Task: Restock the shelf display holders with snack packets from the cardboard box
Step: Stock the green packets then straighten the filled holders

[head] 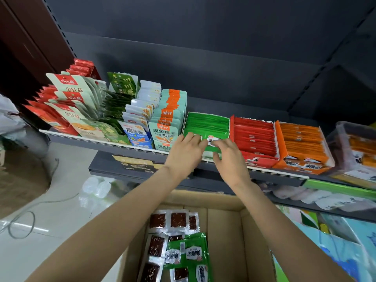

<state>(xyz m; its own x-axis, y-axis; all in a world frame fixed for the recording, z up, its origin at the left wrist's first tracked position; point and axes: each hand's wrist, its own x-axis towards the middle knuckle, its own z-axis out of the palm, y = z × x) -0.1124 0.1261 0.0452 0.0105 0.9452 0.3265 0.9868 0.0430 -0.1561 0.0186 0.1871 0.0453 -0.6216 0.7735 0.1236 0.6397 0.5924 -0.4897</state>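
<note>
Both hands are up at the front edge of the shelf point(142, 148), working at the green display holder point(207, 123). The left hand point(186, 153) has its fingers laid over the front of the green packets there, and the right hand point(227, 157) pinches one green packet point(211, 139) at the holder's front, thumb under, fingers on top; the two hands are close together, almost touching. The step looks like seating a packet into the green row and squaring the stack. The holder already appears nearly full, as do the red holder point(254, 137) and orange holder point(301, 141) beside it toward the shelf's right end. The cardboard box point(223, 241) sits below, between the arms, with more green packets point(189, 253) and clear-wrapped dark snack packets point(160, 241) lying loose in its bottom. The next move probably calls for pushing the packet flush behind the holder's front lip, letting go, then reaching down into the box for another and matching it to the right holder. Where the dark ones belong isn't clear.
</note>
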